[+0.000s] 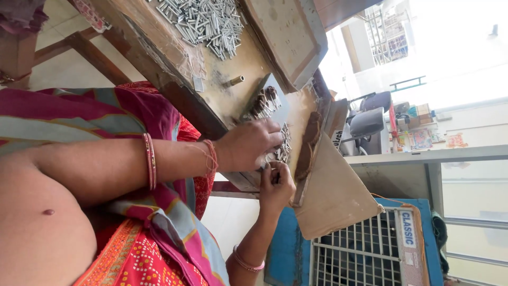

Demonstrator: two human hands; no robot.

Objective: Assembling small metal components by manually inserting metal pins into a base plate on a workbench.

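Hands first: the left hand lies palm-down with its fingers curled over a row of small metal pieces. Whether it grips any of them cannot be told. The right hand sits just beside it, near the worktop's edge, fingers pinched narrow around something too small to make out.

Both work over a worn wooden worktop. Below its edge a sheet of brown cardboard slopes off, and beyond that stands a blue cooler with a white grille. A grey board lies on the worktop under the hands, carrying the row of pieces and a cluster of dark, upright ones. Well apart from the hands lies a heap of loose silver pins, and between heap and board a single brass-coloured stub.

The risks, as I judge them, are small ones. The pieces sit close to the worktop's edge, so a sweep of the left wrist or its bangles could brush them onto the cardboard. The tight pinch of the right hand could also slip, and the dark cluster could be knocked over.
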